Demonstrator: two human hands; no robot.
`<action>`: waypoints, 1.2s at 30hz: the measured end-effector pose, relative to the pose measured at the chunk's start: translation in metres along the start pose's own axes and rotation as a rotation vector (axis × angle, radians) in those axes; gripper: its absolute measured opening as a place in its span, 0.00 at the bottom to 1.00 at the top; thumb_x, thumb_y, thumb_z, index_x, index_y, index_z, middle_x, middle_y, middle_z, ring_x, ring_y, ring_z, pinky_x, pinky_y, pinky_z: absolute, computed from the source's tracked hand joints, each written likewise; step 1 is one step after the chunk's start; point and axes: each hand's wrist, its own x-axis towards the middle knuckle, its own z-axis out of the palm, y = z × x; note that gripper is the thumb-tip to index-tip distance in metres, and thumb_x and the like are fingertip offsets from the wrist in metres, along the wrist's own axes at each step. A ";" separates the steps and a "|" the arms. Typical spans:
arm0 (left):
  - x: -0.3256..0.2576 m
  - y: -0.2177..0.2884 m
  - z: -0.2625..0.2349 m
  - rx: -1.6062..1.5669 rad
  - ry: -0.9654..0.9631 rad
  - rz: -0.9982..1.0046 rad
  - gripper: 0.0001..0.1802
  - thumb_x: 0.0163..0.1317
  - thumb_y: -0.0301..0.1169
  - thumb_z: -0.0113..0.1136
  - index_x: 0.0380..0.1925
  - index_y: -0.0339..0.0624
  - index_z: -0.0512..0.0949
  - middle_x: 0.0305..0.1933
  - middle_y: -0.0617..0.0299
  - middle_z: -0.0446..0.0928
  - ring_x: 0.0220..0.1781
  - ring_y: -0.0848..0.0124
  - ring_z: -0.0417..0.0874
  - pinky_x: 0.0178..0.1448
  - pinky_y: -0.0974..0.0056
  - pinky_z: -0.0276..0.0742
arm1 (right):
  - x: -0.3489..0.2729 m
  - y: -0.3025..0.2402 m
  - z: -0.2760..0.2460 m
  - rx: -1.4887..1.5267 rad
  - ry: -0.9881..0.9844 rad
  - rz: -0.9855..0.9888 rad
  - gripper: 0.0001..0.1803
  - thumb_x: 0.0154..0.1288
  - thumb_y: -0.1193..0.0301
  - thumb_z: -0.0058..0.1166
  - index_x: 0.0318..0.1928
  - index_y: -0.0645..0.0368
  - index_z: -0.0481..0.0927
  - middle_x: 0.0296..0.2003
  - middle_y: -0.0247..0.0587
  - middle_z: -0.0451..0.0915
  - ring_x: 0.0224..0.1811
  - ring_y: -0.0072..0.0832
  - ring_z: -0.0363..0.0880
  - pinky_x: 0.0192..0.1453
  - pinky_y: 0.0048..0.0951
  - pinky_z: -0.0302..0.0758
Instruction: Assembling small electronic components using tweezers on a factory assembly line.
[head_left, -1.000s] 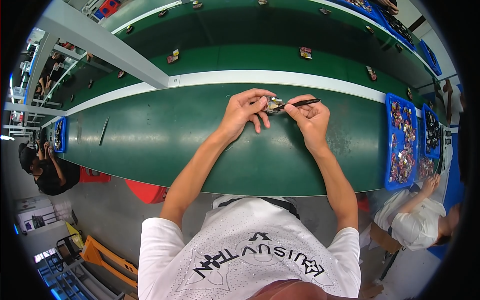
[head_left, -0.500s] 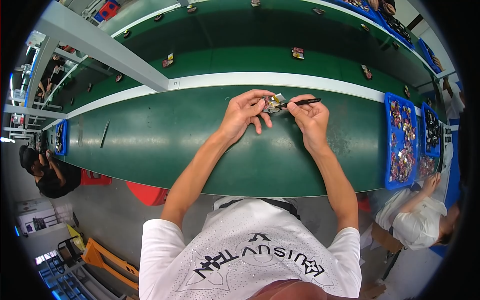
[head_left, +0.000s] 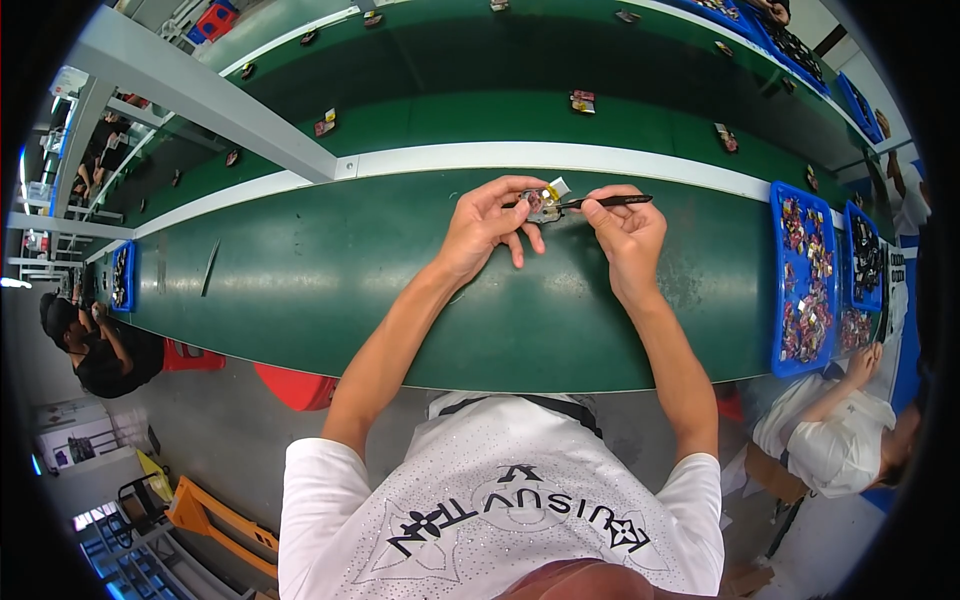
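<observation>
Over the green bench, my left hand (head_left: 478,228) pinches a small electronic assembly (head_left: 545,205) between thumb and fingers. The piece shows reddish and dark parts, a strip of yellow and a silvery-white flat tab standing up at its far side. From the right, my right hand (head_left: 634,245) grips black tweezers (head_left: 628,200) between thumb and fingers. Their tips point left and reach the assembly's right side; whether they hold any part of it is too small to tell.
Beyond a white rail (head_left: 480,158), a green conveyor belt (head_left: 450,115) carries several similar assemblies. A blue tray (head_left: 777,300) of small parts lies right, near a co-worker (head_left: 835,440). Thin metal strip (head_left: 210,268) lies left. A grey post (head_left: 220,95) slants over the belt.
My right hand and the tweezers have shifted slightly right, and the tweezers lie more level. The assembly has tilted a little in my left hand. Pieces on the belt have moved left.
</observation>
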 end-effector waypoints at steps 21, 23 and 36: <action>0.001 0.001 0.003 0.084 -0.020 0.052 0.24 0.76 0.33 0.55 0.66 0.28 0.72 0.49 0.47 0.80 0.35 0.63 0.89 0.26 0.69 0.86 | -0.004 0.004 0.006 -0.319 0.004 -0.292 0.05 0.62 0.83 0.69 0.38 0.68 0.86 0.33 0.32 0.86 0.20 0.06 0.63 0.24 0.15 0.58; 0.001 0.001 0.002 0.096 -0.020 0.055 0.24 0.77 0.33 0.54 0.66 0.28 0.71 0.50 0.46 0.81 0.36 0.63 0.89 0.26 0.69 0.86 | -0.005 0.004 0.007 -0.351 0.012 -0.317 0.04 0.61 0.83 0.69 0.37 0.68 0.87 0.33 0.31 0.86 0.19 0.06 0.62 0.23 0.16 0.57; -0.002 0.002 0.003 0.162 -0.022 0.067 0.23 0.78 0.32 0.50 0.66 0.28 0.72 0.50 0.46 0.82 0.37 0.63 0.89 0.29 0.68 0.88 | -0.007 0.004 0.009 -0.481 -0.015 -0.383 0.04 0.60 0.83 0.70 0.35 0.66 0.88 0.36 0.35 0.88 0.20 0.08 0.63 0.23 0.17 0.58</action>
